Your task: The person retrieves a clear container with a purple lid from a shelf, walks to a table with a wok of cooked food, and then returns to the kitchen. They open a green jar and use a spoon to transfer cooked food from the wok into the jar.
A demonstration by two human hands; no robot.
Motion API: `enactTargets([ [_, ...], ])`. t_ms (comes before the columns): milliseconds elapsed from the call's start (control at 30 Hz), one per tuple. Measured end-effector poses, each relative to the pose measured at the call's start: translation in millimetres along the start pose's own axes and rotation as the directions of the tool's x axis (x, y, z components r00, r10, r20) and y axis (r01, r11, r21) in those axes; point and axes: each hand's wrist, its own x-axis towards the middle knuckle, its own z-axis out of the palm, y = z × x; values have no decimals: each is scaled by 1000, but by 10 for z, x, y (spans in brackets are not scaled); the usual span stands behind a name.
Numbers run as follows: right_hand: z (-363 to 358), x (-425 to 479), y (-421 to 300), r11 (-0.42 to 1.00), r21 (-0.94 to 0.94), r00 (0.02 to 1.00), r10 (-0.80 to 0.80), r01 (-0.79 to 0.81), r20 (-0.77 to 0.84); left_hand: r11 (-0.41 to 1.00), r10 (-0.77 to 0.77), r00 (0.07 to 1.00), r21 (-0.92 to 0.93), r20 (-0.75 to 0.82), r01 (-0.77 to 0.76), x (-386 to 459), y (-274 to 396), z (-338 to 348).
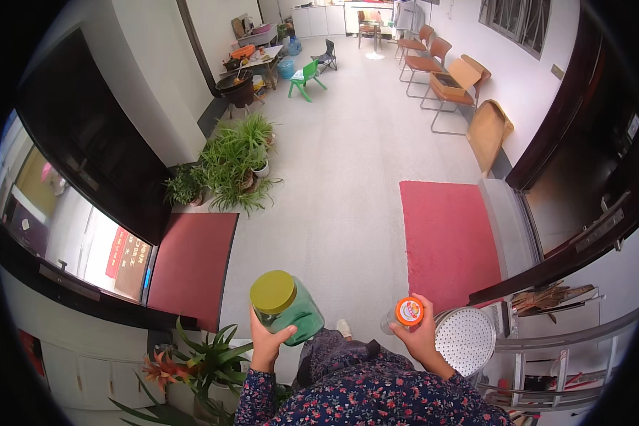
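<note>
My left hand (266,341) grips a large green see-through jar (293,314) with a yellow-green screw lid (272,291) on it. The jar leans a little, its lid towards the upper left. In my right hand (422,335) is a smaller clear jar (387,322), closed by an orange lid (409,311) that bears a printed label. The two jars are held apart in front of my body, above the pale floor. What either jar contains I cannot tell.
A perforated round metal tray (465,341) and a metal ladder (559,367) stand at my right. Red mats (447,239) lie at both doorways. Potted spider plants (239,160) line the left wall; a flowering potted plant (207,357) is by my left arm. Brown chairs (423,63) stand farther off.
</note>
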Motion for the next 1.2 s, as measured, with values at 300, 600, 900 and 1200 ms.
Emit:
enactTargets([
  [300,208,2718,26,1000,-22,999,5,-6,-50,981,67,960,160,272,-113,2979,-13,1146],
  [600,462,6053,169,994,-84,992,-53,63,116,996,-13,995,83,-99,22,5226,-246,1425],
  [900,1406,8753,79,994,15,924,-109,112,367,997,-58,965,-62,-254,43,7537,-328,1577],
  [1200,1898,11234,84,1000,20,976,11,-16,220,997,30,999,67,-29,-28,10656,-275,1885],
])
